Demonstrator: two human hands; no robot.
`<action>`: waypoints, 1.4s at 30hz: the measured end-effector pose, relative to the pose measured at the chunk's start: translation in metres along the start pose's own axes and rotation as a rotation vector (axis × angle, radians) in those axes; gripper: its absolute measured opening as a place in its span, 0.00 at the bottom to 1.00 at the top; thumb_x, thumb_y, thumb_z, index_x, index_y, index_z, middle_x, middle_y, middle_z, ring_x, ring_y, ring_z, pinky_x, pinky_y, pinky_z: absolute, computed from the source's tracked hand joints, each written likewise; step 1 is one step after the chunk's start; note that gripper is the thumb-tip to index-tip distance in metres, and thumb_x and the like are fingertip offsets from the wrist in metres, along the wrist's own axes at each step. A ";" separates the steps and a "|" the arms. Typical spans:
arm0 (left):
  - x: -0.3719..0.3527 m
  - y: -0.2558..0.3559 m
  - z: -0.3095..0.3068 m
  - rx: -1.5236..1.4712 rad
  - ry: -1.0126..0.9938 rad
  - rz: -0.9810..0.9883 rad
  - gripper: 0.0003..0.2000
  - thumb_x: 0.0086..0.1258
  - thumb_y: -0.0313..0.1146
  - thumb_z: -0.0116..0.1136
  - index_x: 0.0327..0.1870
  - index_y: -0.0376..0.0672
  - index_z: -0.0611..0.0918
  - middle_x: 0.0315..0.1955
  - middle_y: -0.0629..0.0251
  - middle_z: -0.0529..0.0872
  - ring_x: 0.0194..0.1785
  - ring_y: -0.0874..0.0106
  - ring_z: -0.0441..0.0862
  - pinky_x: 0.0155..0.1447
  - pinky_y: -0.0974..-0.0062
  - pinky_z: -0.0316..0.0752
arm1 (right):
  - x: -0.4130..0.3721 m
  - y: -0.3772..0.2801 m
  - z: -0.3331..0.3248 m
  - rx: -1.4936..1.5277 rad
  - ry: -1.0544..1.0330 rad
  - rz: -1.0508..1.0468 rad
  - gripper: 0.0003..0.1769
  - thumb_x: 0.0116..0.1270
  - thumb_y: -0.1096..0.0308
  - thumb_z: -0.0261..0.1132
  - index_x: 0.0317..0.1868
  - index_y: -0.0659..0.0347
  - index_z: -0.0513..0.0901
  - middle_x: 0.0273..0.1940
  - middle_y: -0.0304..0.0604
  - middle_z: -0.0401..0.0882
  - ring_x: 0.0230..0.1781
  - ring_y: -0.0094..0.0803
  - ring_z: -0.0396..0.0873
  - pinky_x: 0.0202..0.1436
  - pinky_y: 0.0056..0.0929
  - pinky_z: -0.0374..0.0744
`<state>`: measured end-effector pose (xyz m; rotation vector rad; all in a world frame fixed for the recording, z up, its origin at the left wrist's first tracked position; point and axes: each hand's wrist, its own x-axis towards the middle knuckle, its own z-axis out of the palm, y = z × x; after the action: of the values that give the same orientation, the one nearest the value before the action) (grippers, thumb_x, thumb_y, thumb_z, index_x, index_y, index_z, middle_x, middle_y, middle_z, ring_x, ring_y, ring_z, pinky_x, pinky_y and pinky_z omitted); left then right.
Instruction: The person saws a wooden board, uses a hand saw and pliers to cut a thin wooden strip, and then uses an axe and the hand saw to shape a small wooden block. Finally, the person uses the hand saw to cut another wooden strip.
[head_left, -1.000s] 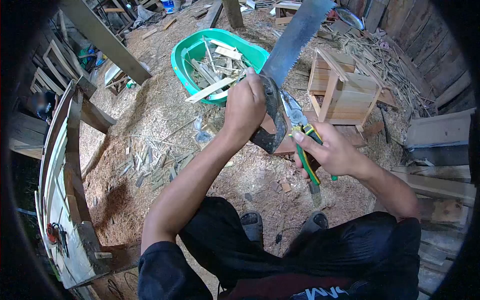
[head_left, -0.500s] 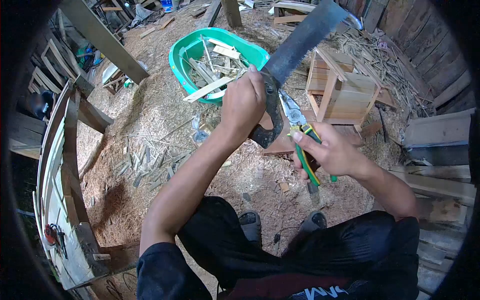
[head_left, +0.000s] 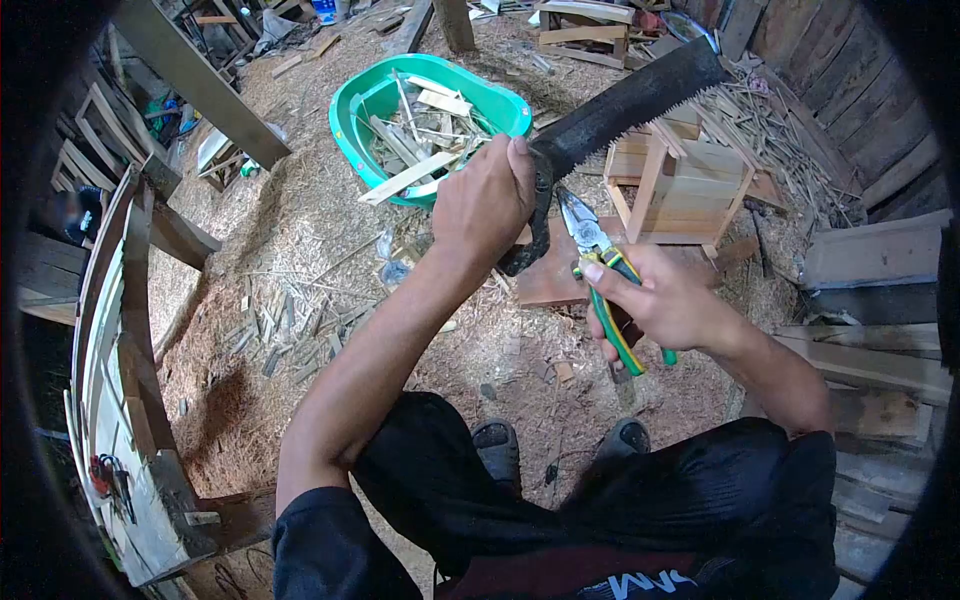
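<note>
My left hand (head_left: 487,205) is wrapped round the dark handle of a hand saw (head_left: 625,108), whose toothed blade points up and to the right. In my right hand (head_left: 655,300) is a pair of pliers (head_left: 590,238) with green and yellow grips. The jaws of the pliers point up toward the saw, close below the heel of its blade. My thumb lies along one grip and the fingers curl beneath the other. Part of the saw handle is hidden by my left fingers.
A green tub (head_left: 352,150) of wood scraps stands ahead on the shaving-covered floor. Right of it is a small wooden cabinet-like frame (head_left: 690,190), near a brown board (head_left: 550,285). A workbench (head_left: 150,500) curves along the left; stacked planks (head_left: 870,365) line the right.
The saw blade has tilted down to the right and turned, so its teeth show more plainly. The pliers stay in my right hand, nearly where they were.
</note>
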<state>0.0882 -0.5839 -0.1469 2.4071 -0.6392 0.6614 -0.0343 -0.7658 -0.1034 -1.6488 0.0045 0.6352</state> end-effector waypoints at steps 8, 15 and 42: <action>-0.002 -0.002 0.002 0.023 -0.026 0.015 0.19 0.82 0.44 0.37 0.36 0.38 0.74 0.28 0.45 0.83 0.28 0.45 0.83 0.32 0.49 0.77 | 0.003 0.005 -0.001 -0.049 0.014 0.008 0.17 0.81 0.59 0.52 0.45 0.68 0.71 0.27 0.46 0.81 0.21 0.33 0.85 0.23 0.31 0.83; -0.007 0.001 -0.002 0.094 -0.084 0.025 0.18 0.82 0.45 0.39 0.38 0.39 0.74 0.29 0.46 0.84 0.27 0.46 0.83 0.30 0.49 0.78 | 0.003 0.009 -0.003 -0.126 -0.018 -0.001 0.14 0.81 0.59 0.53 0.44 0.63 0.70 0.26 0.42 0.80 0.20 0.28 0.81 0.20 0.28 0.79; -0.003 -0.060 0.050 -0.719 -0.174 -0.405 0.31 0.83 0.50 0.32 0.26 0.35 0.78 0.16 0.56 0.77 0.21 0.60 0.72 0.31 0.61 0.68 | 0.027 0.039 -0.009 -0.072 0.110 -0.223 0.12 0.77 0.64 0.60 0.46 0.65 0.74 0.31 0.41 0.81 0.23 0.26 0.81 0.27 0.26 0.82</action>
<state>0.1346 -0.5699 -0.2075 1.8327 -0.3493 0.0260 -0.0218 -0.7720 -0.1498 -1.7223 -0.1222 0.3787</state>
